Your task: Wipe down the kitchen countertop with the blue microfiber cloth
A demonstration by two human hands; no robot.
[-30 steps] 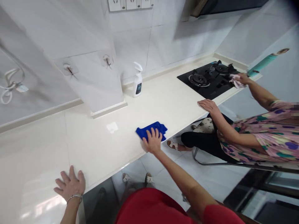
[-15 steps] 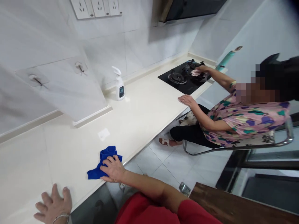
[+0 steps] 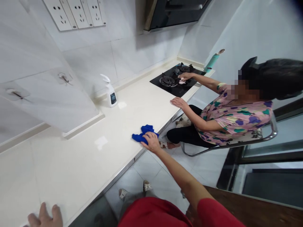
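My right hand (image 3: pixel 150 142) presses down on a blue cloth (image 3: pixel 142 133) near the front edge of the cream countertop (image 3: pixel 78 157), arm stretched out, fingers curled over the cloth. My left hand (image 3: pixel 44 217) lies flat on the countertop at the bottom left, fingers spread, mostly cut off by the frame edge. Nothing is in it.
A white spray bottle (image 3: pixel 110 92) stands by the wall. Another person in a flowered top (image 3: pixel 234 115) sits on a chair, one hand flat on the counter (image 3: pixel 178 102), the other holding a pink cloth (image 3: pixel 182 80) on the black gas hob (image 3: pixel 174 79). Sockets (image 3: pixel 75 12) above; range hood top right.
My right hand has pushed the blue cloth rightwards along the counter edge, after drawing it left half a second earlier. My left hand has stayed flat. The other person's cloth moved left across the hob.
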